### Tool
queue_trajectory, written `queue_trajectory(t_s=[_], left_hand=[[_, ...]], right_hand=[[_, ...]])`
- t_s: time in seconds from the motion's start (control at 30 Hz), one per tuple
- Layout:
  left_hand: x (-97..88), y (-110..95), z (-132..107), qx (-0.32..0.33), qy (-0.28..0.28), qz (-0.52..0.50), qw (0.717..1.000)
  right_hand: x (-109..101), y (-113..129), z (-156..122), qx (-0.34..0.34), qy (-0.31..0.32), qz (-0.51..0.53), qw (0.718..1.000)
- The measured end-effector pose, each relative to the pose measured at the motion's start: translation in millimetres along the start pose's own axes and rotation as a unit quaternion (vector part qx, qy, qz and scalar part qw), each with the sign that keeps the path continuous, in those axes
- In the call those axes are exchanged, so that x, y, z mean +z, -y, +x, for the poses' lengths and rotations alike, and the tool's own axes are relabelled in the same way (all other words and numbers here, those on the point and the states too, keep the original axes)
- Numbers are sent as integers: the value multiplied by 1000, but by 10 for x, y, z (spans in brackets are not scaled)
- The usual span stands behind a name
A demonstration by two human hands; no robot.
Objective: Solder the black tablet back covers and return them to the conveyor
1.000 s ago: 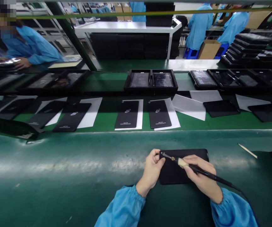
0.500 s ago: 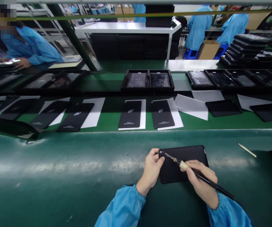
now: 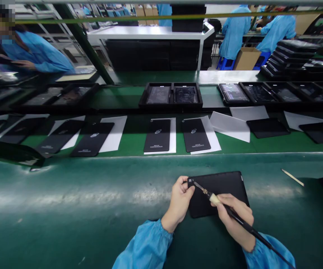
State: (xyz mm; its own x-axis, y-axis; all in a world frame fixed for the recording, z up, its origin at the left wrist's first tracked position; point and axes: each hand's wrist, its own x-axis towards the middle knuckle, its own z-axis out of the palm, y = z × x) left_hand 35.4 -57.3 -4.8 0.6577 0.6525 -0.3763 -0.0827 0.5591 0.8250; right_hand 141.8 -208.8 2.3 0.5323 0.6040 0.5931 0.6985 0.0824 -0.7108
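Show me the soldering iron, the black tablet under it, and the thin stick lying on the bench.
soldering iron (image 3: 214,198), head view, on its cream collar behind the metal tip.
black tablet (image 3: 223,184), head view, on its bare upper face.
thin stick (image 3: 292,177), head view, at its middle.

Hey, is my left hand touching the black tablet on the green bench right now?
Touching. The head view shows the left hand pinching the black tablet at its far left corner, fingertips on the edge, with no gap visible.
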Motion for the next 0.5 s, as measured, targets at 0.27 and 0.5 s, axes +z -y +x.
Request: queue_trajectory(t_s=[0.27, 0.5], left_hand=[[22, -19, 0, 8, -2, 5, 1000], [23, -20, 1, 1, 1, 0, 1000]], right_hand=[[84, 125, -48, -81, 4, -83, 993], [-37, 112, 1, -64, -10, -81, 995]])
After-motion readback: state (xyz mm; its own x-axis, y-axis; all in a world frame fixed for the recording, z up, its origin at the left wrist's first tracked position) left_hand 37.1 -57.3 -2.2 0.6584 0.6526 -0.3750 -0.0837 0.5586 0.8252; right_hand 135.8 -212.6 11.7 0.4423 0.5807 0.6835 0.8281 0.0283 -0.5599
